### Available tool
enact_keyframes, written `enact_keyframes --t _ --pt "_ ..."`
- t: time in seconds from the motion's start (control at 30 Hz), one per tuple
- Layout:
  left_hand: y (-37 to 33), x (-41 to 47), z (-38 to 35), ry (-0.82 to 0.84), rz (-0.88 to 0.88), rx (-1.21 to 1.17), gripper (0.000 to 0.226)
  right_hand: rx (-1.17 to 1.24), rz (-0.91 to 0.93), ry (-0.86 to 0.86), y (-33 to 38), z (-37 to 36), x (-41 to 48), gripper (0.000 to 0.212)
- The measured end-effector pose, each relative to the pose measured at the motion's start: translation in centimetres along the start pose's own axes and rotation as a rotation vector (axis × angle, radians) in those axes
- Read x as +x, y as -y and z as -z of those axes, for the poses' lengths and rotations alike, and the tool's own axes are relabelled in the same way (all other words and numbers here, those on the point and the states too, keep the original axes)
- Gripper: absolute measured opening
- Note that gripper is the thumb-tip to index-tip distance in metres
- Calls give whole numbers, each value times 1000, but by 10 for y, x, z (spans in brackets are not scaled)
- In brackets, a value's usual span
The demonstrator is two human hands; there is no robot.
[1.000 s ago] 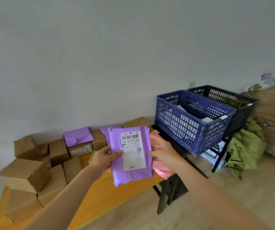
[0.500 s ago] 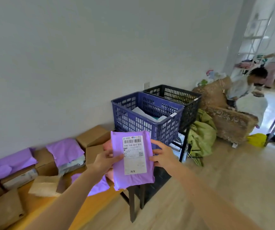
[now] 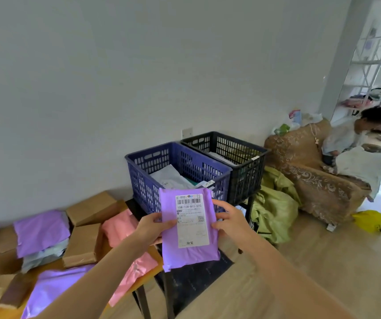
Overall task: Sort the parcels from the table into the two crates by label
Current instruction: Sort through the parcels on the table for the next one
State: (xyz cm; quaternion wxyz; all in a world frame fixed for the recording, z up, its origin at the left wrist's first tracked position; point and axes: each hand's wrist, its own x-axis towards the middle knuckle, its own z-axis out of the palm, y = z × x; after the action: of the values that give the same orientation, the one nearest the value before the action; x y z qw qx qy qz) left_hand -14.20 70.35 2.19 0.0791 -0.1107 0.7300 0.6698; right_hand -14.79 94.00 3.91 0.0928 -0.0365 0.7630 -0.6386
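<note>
I hold a purple mailer parcel [image 3: 191, 252] upright in front of me, its white label facing me. My left hand [image 3: 150, 229] grips its left edge and my right hand [image 3: 231, 223] pinches its right edge. Just behind the parcel stands the blue crate [image 3: 152, 180] with pale parcels inside. The black crate [image 3: 244, 162] sits right of it against the wall. On the wooden table [image 3: 149, 271] at lower left lie cardboard boxes [image 3: 82, 245], purple mailers [image 3: 41, 231] and pink mailers [image 3: 120, 229].
A brown patterned armchair [image 3: 311, 180] stands to the right with a person bent over it. Green bags [image 3: 274, 208] lie on the floor beside the crate stand. A yellow bag [image 3: 368, 221] sits further right. Another person stands in the far doorway.
My view has swung right and closer to the crates. The purple parcel, still held in both hands, now sits right in front of the blue crate.
</note>
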Motion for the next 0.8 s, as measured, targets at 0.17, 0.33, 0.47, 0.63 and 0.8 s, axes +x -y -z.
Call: enact_keyframes --t 0.17,0.33,0.47,0.63,0.8 --pt "-20 31 -32 6 37 -17 39 85 -9 -3 4 41 30 62" --pt "-45 63 -49 -13 11 -18 37 66 5 -31 9 66 75 61" --pt "-68 98 -54 -26 -11 -24 32 86 15 -52 22 78 120 60" --pt "-91 151 -50 11 -40 -40 28 106 30 -21 41 88 180 57" --pt "-106 210 -39 1 -13 -119 31 44 11 2 53 89 255 60"
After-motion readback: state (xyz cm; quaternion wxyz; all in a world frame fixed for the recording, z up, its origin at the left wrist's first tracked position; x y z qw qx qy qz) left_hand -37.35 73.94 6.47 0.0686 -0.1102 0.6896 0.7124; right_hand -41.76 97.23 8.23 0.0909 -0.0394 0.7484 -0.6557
